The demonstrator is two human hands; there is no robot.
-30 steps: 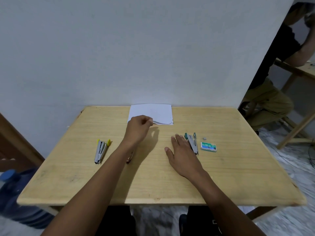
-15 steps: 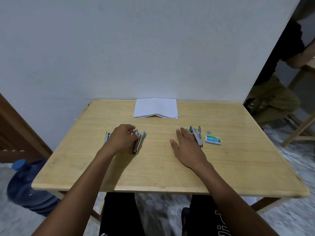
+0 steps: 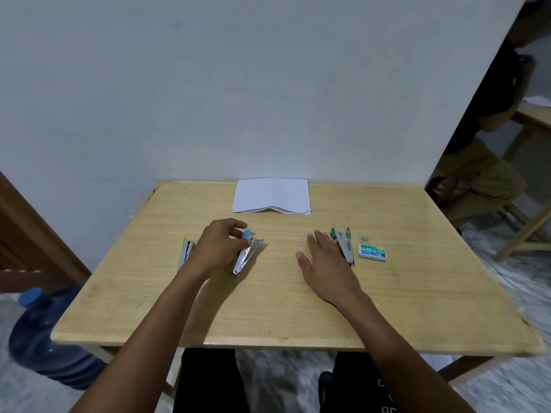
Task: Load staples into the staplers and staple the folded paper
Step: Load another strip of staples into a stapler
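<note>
The person sits at a wooden worktop (image 3: 268, 308) with three small staplers lying on it, and the loading step looks to be only starting. The left hand (image 3: 219, 247) is curled over the blue stapler (image 3: 246, 257), which lies near the middle of the worktop with its arms spread open. The grip closes on the stapler's far, blue-tipped end, though motion blur there makes it hard to tell whether the fingers pinch it firmly or only touch it. The right hand (image 3: 326, 266) lies flat, its grip slack and holding nothing, with its outer edge just beside the green stapler (image 3: 345, 248). To the right of that stapler sits the staple box (image 3: 372, 252), and a small loose strip of staples (image 3: 366, 239) lies just behind the box. The yellow stapler (image 3: 185, 254) rests at the left, partly hidden by the left wrist. The folded paper (image 3: 271, 195) lies apart at the far edge against the wall, untouched. The next move probably calls for the right hand to fetch the loose strip, or a fresh one from the box, while the left hand steadies the blue stapler with its channel open to take the staples.
</note>
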